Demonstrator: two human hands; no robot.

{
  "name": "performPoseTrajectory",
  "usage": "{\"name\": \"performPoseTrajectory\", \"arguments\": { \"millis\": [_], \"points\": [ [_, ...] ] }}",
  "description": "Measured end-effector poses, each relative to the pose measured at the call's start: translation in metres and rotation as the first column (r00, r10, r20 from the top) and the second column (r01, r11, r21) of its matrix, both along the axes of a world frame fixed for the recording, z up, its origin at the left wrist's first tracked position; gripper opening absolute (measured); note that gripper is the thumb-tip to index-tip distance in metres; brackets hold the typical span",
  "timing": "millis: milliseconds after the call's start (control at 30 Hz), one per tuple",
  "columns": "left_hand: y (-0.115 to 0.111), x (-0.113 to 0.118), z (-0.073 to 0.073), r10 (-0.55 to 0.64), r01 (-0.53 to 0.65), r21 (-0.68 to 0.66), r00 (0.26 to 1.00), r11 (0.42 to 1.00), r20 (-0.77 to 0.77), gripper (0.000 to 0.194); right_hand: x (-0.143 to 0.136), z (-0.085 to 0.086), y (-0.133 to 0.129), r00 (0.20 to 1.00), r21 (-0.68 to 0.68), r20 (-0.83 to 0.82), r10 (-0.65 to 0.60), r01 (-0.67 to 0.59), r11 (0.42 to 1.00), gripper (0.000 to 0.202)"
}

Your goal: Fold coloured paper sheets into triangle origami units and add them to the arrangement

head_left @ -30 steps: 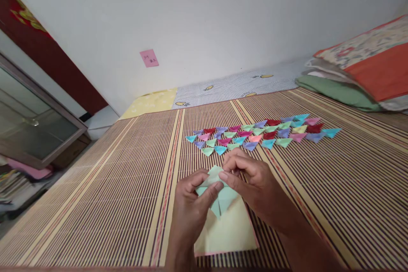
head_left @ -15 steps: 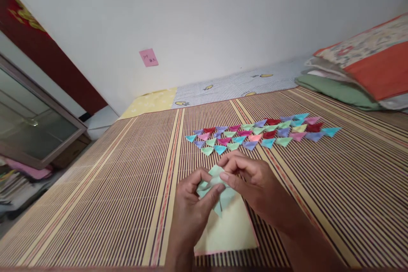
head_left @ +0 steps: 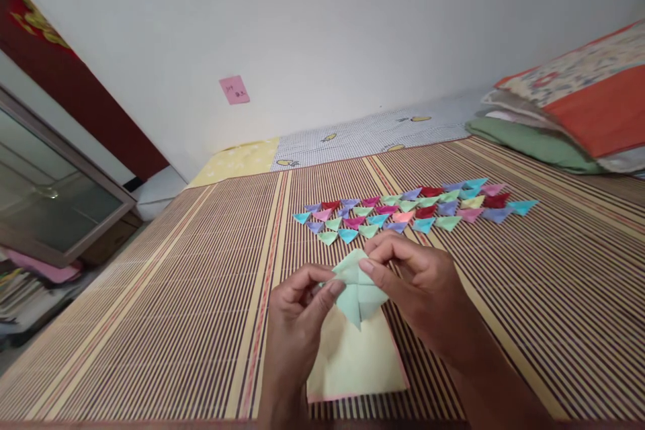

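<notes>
Above the far end of the pale yellow paper (head_left: 363, 366), the landmark here, a thin, crisp mint-green paper (head_left: 371, 294) is pinched by its left side in the left hand (head_left: 301, 309) and by its upper right edge in the right hand (head_left: 420, 282). Its creased, diamond-like form looks only part-folded, while beyond the landmark small, pointed, multicoloured folded pieces (head_left: 404, 217) lie in rows, seemingly done. Beneath the landmark, whose flat, pink-edged surface appears unfolded, spreads a ribbed, striped mat (head_left: 176, 302).
</notes>
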State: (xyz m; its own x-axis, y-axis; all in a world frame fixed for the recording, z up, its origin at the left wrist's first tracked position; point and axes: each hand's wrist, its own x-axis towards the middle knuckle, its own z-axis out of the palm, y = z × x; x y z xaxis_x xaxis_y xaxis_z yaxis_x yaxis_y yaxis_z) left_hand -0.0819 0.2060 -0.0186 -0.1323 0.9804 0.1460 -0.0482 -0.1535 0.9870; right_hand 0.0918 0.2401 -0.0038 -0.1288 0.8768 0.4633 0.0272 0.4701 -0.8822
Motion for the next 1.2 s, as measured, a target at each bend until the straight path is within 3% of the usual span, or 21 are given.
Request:
{"name": "performPoseTrajectory", "arguments": {
  "millis": [167,400,1200],
  "points": [
    [0.000,0.002,0.001,-0.044,0.046,-0.038,0.998,0.998,0.046,0.019,-0.001,0.002,0.000,0.999,0.052,0.043,-0.021,0.019,0.998,0.021],
    [-0.002,0.013,0.000,0.009,-0.007,-0.048,0.999,0.999,0.036,0.024,-0.001,0.001,0.000,0.998,0.059,0.051,-0.045,0.042,0.997,0.020],
    [0.000,0.019,0.000,0.075,-0.071,-0.035,0.992,0.997,0.104,0.032,-0.006,-0.007,0.000,0.989,-0.099,-0.147,0.014,-0.029,0.995,0.021]
  ]
}}
